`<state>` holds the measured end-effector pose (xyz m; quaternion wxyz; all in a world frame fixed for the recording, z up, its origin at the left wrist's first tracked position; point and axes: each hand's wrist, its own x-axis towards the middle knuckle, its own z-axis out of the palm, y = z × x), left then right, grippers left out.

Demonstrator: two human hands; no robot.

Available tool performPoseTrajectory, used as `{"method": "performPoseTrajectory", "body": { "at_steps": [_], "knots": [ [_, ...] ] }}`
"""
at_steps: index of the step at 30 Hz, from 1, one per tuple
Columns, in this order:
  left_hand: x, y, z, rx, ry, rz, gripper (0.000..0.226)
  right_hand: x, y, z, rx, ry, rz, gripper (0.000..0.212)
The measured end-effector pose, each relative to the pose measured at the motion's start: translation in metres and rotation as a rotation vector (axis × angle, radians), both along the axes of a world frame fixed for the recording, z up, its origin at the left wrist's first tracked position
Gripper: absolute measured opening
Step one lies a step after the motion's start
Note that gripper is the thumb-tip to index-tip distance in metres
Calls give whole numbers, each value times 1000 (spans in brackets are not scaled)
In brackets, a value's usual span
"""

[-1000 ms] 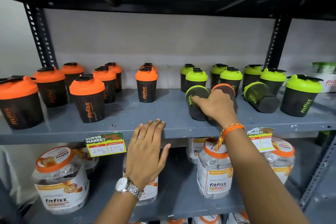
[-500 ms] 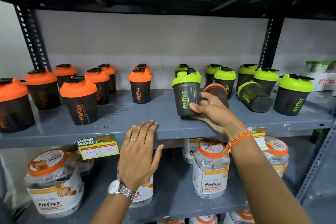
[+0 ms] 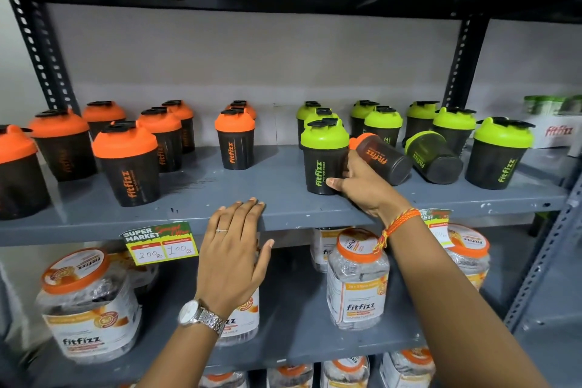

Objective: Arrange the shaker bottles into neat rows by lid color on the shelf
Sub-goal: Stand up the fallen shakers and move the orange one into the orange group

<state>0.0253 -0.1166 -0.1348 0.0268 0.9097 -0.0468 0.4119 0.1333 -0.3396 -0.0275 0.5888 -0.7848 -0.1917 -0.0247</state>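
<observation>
Grey metal shelf (image 3: 201, 198), upright orange-lidded shakers (image 3: 126, 164) left, green-lidded shakers (image 3: 500, 154) right, 2 toppled

**Shaker bottles on a grey shelf**

The right hand (image 3: 356, 189) grips an upright green-lidded shaker (image 3: 321, 157) near the shelf (image 3: 283, 208) edge. Beside it lie an orange-lidded shaker (image 3: 382, 159) and another green one (both toppled). The left hand (image 3: 234, 249) rests flat on the edge.

Shop — metal shelf (image 3: 283, 208), price tag (image 3: 160, 244) marked "Super Market", stocked branded jars (image 3: 357, 280).
</observation>
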Motion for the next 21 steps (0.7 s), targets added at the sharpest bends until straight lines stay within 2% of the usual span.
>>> {"method": "performPoseTrajectory", "body": {
  "at_steps": [7, 10, 16, 19, 21],
  "knots": [
    [1, -1, -2, -5, -8, 5, 55, 1, -5, 1, -101, 16, -24, 63],
    [3, -4, -2, -34, -20, 15, 53, 1, -7, 2, -107, 45, -27, 59],
    [5, -11, -3, -81, -40, 35, 51, -17, -23, 17, -78, 42, 7, 64],
    [4, -9, -4, -55, -37, 44, 52, -21, -48, 33, -57, -59, -73, 44],
    [4, -9, -3, -52, -38, 48, 52, -14, -67, 45, -46, -146, -251, 36]
  ]
}}
